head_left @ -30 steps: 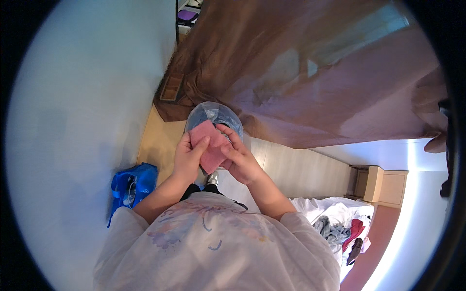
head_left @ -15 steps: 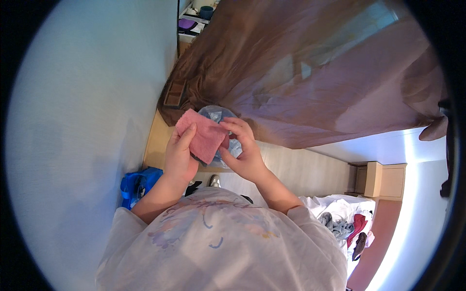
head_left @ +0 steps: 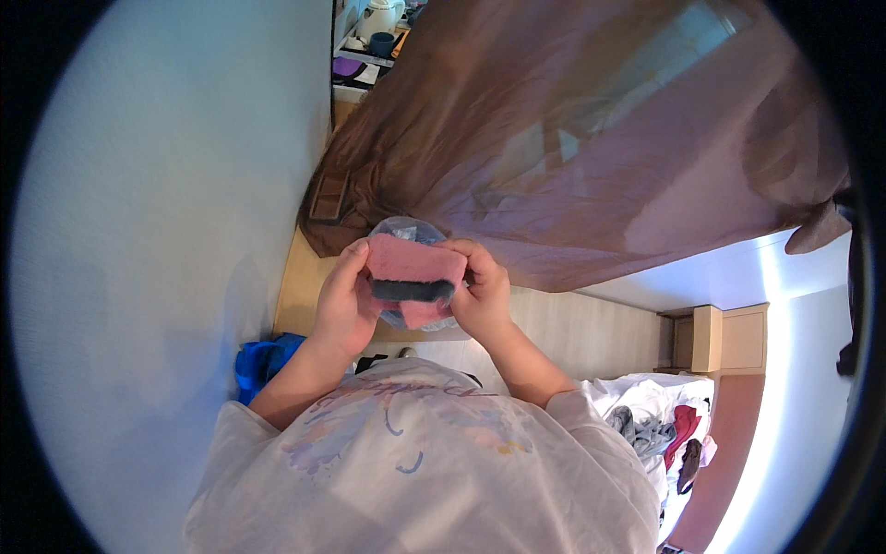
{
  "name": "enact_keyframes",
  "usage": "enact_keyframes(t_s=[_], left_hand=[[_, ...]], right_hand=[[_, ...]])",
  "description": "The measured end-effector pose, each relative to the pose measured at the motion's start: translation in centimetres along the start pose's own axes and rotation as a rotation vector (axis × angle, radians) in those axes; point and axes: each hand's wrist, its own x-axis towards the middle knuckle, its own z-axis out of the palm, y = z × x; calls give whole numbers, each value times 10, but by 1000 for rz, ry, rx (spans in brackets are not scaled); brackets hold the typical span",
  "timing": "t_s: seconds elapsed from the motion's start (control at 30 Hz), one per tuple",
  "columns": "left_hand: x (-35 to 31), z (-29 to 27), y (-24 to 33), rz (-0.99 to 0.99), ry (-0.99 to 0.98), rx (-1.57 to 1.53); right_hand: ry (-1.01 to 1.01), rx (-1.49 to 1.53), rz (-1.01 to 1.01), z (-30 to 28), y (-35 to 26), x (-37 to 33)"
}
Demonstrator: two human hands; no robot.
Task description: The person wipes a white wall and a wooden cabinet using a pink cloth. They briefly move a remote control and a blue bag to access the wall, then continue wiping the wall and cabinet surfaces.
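A pink fuzzy cloth [head_left: 417, 258] is stretched between my two hands in front of my chest, its upper part folded over. A dark grey strip [head_left: 411, 292] shows across it, with more pink below. Whether that strip is another cloth or a different side of this one, I cannot tell. My left hand [head_left: 343, 300] pinches the left edge, thumb on top. At the right edge my right hand [head_left: 484, 294] grips with bent fingers. Just beyond and below is a clear plastic bag [head_left: 403, 227], largely hidden by the cloth; what it rests in is not visible.
A brown sheer curtain [head_left: 554, 157] hangs ahead. To the left rises a pale wall [head_left: 166, 231], with a blue bag [head_left: 263, 362] at its foot. Crumpled clothes [head_left: 655, 434] lie on a white sheet at right. Shelves at the far top hold a white kettle [head_left: 380, 17].
The pink cloth has gone from hanging tilted to being held level and folded, revealing the dark strip. My right hand has moved from loosely touching it to gripping its right edge.
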Motion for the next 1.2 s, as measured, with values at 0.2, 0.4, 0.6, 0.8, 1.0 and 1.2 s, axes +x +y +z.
enact_keyframes(t_s=[0.2, 0.4, 0.6, 0.8, 1.0, 1.2], left_hand=[[-5, 17, 1, 80, -334, 244], [-3, 25, -14, 108, -166, 452], [-3, 16, -17, 170, -179, 554], [-21, 14, 5, 573, -279, 853], [-49, 14, 40, 972, -192, 1191], [-74, -3, 56, 891, -118, 1062]], right_hand=[[71, 445, 376, -1, -4, 3], [40, 555, 455, -5, -20, -15], [-18, 472, 172, -19, -9, -30], [-51, 843, 341, -22, -30, -26], [-302, 859, 654, 10, -59, -11], [-126, 781, 467, 46, -47, 7]])
